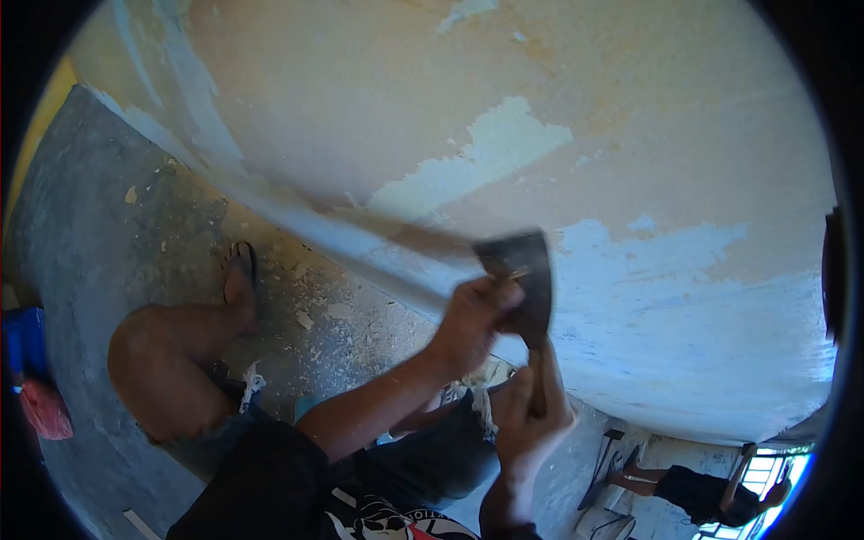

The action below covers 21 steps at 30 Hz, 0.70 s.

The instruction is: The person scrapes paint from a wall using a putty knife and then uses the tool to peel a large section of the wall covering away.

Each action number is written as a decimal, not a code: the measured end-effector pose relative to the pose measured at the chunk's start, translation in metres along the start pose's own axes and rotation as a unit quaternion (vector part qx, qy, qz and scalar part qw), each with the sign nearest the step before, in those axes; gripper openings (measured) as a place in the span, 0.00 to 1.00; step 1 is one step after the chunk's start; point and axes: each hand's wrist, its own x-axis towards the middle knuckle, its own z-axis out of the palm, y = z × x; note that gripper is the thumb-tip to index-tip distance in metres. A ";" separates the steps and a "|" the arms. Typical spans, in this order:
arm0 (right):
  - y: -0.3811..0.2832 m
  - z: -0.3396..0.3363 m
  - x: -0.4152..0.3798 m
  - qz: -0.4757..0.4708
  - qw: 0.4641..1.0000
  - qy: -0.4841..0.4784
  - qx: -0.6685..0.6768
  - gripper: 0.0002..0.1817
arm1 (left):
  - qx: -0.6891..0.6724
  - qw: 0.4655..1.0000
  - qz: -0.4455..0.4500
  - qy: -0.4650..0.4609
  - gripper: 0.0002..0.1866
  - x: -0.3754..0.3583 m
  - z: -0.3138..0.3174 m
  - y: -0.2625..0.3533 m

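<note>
Two hands grip my paint scraper: my left hand clamped behind its blade, my right hand closed around the handle, blade against the peeling wall.

Single head-worn fisheye view, tilted, looking down and forward, close to the wall and floor

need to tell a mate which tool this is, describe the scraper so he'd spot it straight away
Start at the big peeling wall, follow it down to the pale blue band. There the scraper sits, its left hand by the blade, right hand on the handle. It is the only dark, flat, flared blade there.
</note>
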 end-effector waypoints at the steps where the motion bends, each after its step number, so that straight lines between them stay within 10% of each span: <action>1: -0.010 0.002 0.009 -0.014 1.000 -0.021 -0.003 0.21 | -0.018 0.999 0.019 0.031 0.15 0.002 0.000 0.009; 7: 0.010 -0.023 -0.025 0.057 0.998 0.039 -0.011 0.20 | -0.026 0.990 -0.121 0.062 0.17 -0.010 0.021 -0.032; 21: -0.016 -0.028 0.017 -0.085 0.996 -0.018 -0.007 0.20 | 0.020 0.999 0.026 -0.008 0.18 0.001 0.033 0.009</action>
